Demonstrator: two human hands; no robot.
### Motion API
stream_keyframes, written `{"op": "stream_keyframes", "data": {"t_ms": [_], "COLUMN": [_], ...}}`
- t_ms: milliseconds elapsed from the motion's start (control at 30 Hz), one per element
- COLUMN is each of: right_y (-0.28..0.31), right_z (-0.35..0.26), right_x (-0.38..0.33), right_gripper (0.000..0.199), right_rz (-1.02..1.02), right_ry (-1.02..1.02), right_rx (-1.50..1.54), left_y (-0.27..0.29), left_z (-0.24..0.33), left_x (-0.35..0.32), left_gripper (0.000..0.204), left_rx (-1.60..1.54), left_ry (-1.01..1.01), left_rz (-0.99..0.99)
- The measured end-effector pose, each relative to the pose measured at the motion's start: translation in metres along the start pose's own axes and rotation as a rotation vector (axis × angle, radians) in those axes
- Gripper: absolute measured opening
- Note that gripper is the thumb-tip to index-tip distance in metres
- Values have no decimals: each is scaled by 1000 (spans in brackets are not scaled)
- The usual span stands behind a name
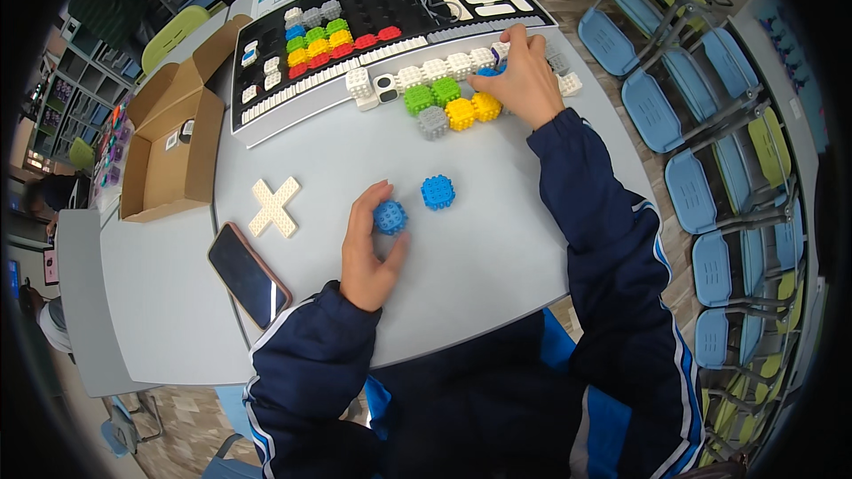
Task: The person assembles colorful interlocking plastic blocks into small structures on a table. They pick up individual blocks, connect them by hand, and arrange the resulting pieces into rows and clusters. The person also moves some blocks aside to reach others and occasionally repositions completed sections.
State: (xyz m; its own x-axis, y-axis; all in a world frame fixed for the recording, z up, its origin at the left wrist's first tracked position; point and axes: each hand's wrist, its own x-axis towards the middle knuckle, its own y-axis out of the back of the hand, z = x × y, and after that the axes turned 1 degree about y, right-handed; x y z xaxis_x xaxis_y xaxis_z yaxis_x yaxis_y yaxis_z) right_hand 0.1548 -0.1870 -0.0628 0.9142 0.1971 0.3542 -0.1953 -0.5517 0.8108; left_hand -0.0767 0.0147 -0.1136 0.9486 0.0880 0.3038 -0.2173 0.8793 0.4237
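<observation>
My left hand [366, 253] rests on the grey table, its fingers and thumb curled round a studded blue block [390, 217]. A second blue block [437, 192] lies just to the right of those fingertips, apart from them. Farther off, my right hand [530, 80] reaches to the row of white blocks [435, 70] along the case's front. Its thumb and fingers close round another blue block [489, 71], partly hidden by the hand. Beside it sit green blocks [432, 96], yellow blocks [473, 110] and a grey block [434, 122].
A black-lined case [368, 0] holds coloured blocks and white parts at the back. An open cardboard box [169, 155] stands left. A cream X-shaped piece [275, 207] and a phone [249, 275] lie near my left arm. Blue chairs [652, 109] line the right.
</observation>
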Motion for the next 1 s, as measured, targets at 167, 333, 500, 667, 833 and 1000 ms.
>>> {"op": "stream_keyframes", "data": {"t_ms": [167, 333, 500, 667, 833, 1000], "right_y": [-7, -7, -9, -6, -6, -4], "right_z": [-7, -9, 4, 3, 8, 11], "right_x": [11, 11, 15, 16, 18, 21], "right_gripper": [84, 81, 85, 87, 85, 85], "right_rz": [-66, -49, -26, -126, -162, -103], "right_ry": [-94, -90, -55, -66, -79, -95], "right_rx": [-76, -68, -31, 2, 12, 43], "left_y": [1, 1, 1, 2, 1, 1], "left_z": [1, 2, 4, 3, 4, 3], "left_x": [1, 1, 3, 3, 3, 3], "left_gripper": [63, 61, 58, 56, 55, 55], "left_rx": [-12, 3, 17, 25, 42, 33], "left_ry": [-8, 11, -10, -18, -8, -7], "left_rz": [-6, -4, -3, 0, -3, 1]}}
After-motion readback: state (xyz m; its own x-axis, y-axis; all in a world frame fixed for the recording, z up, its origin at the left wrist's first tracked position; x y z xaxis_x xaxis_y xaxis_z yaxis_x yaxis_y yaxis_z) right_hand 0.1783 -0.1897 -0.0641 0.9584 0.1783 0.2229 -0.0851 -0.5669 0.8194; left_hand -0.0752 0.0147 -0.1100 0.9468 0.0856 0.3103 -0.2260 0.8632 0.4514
